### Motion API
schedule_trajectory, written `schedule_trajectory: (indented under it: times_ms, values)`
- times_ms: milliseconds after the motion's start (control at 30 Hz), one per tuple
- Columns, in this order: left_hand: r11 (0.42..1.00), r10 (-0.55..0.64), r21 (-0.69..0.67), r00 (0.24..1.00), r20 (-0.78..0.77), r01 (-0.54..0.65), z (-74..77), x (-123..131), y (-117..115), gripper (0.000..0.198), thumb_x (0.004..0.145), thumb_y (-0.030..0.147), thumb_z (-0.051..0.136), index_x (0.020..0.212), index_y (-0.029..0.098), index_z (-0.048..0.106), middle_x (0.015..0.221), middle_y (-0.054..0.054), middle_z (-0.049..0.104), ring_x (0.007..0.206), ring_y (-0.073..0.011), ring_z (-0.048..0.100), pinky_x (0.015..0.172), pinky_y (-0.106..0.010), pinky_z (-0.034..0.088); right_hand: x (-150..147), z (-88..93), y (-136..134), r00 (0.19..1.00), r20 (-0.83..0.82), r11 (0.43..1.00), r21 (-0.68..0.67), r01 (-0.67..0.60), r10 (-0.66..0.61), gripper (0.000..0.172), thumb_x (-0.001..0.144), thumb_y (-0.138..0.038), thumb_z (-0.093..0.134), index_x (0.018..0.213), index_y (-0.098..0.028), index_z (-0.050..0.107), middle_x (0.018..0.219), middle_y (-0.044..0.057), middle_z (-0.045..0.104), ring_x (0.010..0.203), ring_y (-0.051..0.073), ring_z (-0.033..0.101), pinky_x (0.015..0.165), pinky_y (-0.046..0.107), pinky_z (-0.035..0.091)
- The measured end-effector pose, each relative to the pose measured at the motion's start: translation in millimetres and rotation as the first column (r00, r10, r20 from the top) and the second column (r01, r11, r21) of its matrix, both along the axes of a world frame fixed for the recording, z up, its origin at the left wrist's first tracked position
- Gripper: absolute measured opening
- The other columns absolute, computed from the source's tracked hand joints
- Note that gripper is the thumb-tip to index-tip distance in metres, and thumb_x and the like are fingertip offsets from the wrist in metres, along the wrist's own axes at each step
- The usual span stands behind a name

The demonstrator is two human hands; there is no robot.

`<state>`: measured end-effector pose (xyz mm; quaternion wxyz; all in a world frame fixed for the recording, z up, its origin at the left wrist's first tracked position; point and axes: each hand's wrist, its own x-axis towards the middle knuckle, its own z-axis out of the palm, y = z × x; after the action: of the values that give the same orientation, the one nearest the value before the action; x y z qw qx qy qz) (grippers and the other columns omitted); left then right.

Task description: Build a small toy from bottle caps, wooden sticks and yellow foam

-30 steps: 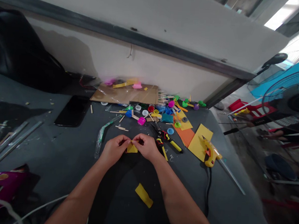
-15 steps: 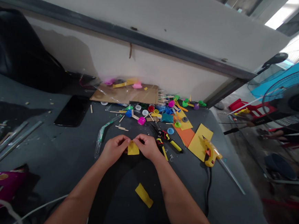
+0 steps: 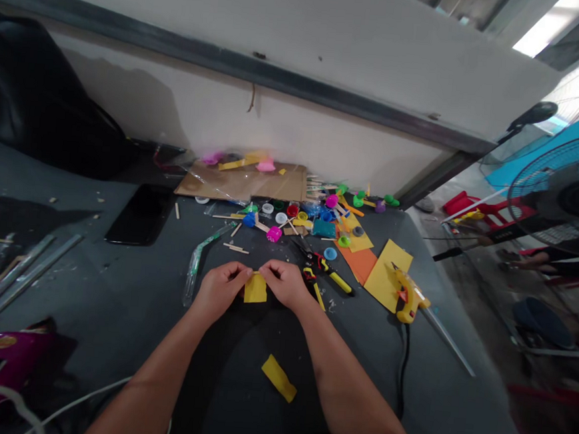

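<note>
Thumb and forefinger of the left hand (image 3: 222, 288) and of the right hand (image 3: 284, 285) pinch a small yellow piece (image 3: 255, 290) along its upper edge. That edge is half covered by the fingertips, so whether it is folded is hard to say; below them the piece shows as a smooth, nearly square flap, in front of the person over the dark grey tabletop (image 3: 445, 403).

Both hands turn inward with fingers curled, and the forearms slant up from below, making a V with tabletop between them, where a yellow strip (image 3: 279, 379) lies. Just beyond the left hand sits a bent clear packet (image 3: 194, 266); further left, tabletop runs to a black phone (image 3: 142, 215). Pliers (image 3: 337, 281) crowd the right hand. Past the right forearm, grey surface stretches to a glue gun (image 3: 409, 303), partly over a yellow sheet (image 3: 381, 278), near the table's right edge. Ahead, loose sticks and coloured caps limit the reach before cardboard (image 3: 247, 181) by the partition (image 3: 295, 140).
</note>
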<state>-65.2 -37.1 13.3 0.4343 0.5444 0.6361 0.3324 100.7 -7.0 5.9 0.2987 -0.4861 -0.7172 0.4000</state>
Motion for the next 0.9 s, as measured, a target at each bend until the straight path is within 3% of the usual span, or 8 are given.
schedule_trajectory:
  times_ms: [433,667,900]
  values:
    - [1.0,0.011,-0.02,0.999,0.043,-0.01,5.7,1.3,-0.4,0.027,0.076,0.044,0.054,0.073,0.019,0.064,0.056,0.003,0.061,0.054,-0.0142,0.056,0.052,-0.023,0.04,-1.0,0.8,0.1,1.0,0.006,1.0,0.01,0.012,-0.012,0.02,0.081,-0.033,0.052,0.072,-0.018,0.063,0.064,-0.002,0.06,0.059,0.012,0.053,0.056,0.021,0.038]
    - [0.999,0.004,-0.033,0.992,0.13,0.0,1.6,0.3,-0.6,0.029,0.076,0.044,0.054,0.071,0.017,0.063,0.054,0.003,0.058,0.052,-0.0131,0.053,0.051,-0.022,0.038,-1.2,2.0,0.4,1.0,-0.01,1.0,-0.013,0.027,-0.027,0.022,0.081,-0.034,0.052,0.071,-0.017,0.063,0.062,-0.002,0.058,0.059,0.011,0.051,0.056,0.021,0.037]
    - [1.0,-0.006,-0.012,0.987,0.158,0.008,6.7,1.4,-1.1,0.03,0.077,0.043,0.054,0.063,0.017,0.06,0.051,0.003,0.056,0.051,-0.0112,0.052,0.051,-0.021,0.038,-1.1,1.5,0.9,0.999,-0.019,0.999,-0.023,0.027,-0.027,0.025,0.081,-0.036,0.051,0.069,-0.018,0.062,0.061,-0.002,0.057,0.059,0.011,0.05,0.056,0.021,0.036]
